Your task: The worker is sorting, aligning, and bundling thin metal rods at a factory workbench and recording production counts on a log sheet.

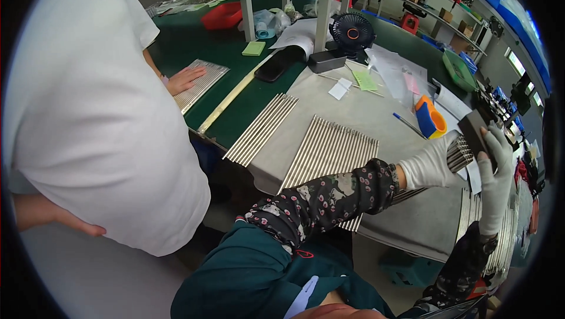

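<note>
My left hand (428, 165), in a white glove, is wrapped round a bundle of thin metal rods (459, 155) at the right side of the table. In my gloved right hand (498, 169) is a dark rectangular block (472, 132), held right by the ends of the bundle; whether it touches them I cannot tell. Under my left forearm lies a wide row of metal rods (329, 151), partly covered by the sleeve. To its left sits a narrower row of rods (263, 129). More rods (468, 214) lie below my right hand.
Beyond the bundle stand an orange-and-blue tape dispenser (431, 118) and a blue pen (408, 125). A black fan (352, 32), a dark box (327, 60) and a phone (281, 63) are farther back. At left, a person in white (100, 113) rests a hand on another row of rods (203, 83).
</note>
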A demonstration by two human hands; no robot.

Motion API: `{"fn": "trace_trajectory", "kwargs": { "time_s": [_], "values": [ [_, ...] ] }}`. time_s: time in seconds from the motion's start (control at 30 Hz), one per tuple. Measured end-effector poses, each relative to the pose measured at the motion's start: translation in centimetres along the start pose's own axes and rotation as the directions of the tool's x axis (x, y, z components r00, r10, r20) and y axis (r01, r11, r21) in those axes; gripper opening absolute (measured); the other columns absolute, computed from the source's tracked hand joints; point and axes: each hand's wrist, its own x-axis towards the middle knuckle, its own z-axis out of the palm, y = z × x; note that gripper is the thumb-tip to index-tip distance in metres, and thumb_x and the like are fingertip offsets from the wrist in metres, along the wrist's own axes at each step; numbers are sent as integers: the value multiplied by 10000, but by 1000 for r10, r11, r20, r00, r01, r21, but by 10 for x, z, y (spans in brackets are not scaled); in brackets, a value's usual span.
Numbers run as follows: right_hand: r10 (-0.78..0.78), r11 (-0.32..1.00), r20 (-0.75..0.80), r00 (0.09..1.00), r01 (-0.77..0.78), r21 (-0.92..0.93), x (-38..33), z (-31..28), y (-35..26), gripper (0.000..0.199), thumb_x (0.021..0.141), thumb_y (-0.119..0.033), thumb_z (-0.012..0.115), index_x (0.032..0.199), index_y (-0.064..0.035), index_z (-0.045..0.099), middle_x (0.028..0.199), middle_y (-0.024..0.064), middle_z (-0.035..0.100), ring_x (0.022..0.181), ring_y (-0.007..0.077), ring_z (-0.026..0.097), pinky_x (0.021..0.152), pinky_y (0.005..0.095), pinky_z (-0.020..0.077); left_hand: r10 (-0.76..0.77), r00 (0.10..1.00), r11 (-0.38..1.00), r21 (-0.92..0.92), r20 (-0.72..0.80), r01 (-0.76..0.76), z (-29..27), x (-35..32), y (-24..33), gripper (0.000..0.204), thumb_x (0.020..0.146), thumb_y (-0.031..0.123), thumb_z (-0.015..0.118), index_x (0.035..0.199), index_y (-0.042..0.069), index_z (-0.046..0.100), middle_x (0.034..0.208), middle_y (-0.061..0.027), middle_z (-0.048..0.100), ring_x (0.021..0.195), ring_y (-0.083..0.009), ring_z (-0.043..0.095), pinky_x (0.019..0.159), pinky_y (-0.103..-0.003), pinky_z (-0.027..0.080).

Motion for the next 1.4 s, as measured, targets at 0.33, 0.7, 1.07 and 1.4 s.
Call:
{"fn": "trace_trajectory", "kwargs": {
  "time_s": [0.33, 0.7, 1.07, 1.4],
  "values": [
    [439, 870, 299, 847, -317, -377, -115, 60, 105, 562, 669, -451, 693, 1044, -40, 612, 1210, 208, 477, 1187, 358, 383, 1007, 418, 290, -34, 999, 999, -36, 0, 34, 6, 3, -3, 429, 607, 28, 629, 992, 1, 442, 794, -57, 561, 738, -117, 533, 674, -258, 454],
    [274, 228, 243, 931, -308, 923, -13, 78, -13, 423, 667, -19, 703, 1031, -25, 489, 874, 9, 581, 796, 89, 547, 753, 231, 444, 201, 957, 858, 433, 208, -275, -13, -9, -20, 438, 635, -3, 620, 1045, 44, 473, 962, -78, 547, 903, -245, 540, 799, -335, 440],
    [296, 377, 188, 937, -295, 878, -10, 91, -13, 350, 645, -44, 697, 949, -33, 523, 799, -8, 540, 716, 71, 498, 694, 235, 440, 22, 996, 927, 372, 88, -53, -25, -15, -34, 438, 629, 35, 645, 1040, 40, 492, 973, -86, 560, 897, -241, 558, 785, -330, 458],
    [312, 600, 53, 949, -240, 763, -2, 60, -30, 171, 771, -19, 609, 926, -22, 536, 797, 22, 561, 727, 93, 538, 714, 210, 419, -78, 995, 970, 237, 65, 60, -11, -21, -11, 427, 638, 25, 641, 1026, 16, 463, 892, -135, 558, 852, -276, 561, 766, -329, 451]
  ]
}}
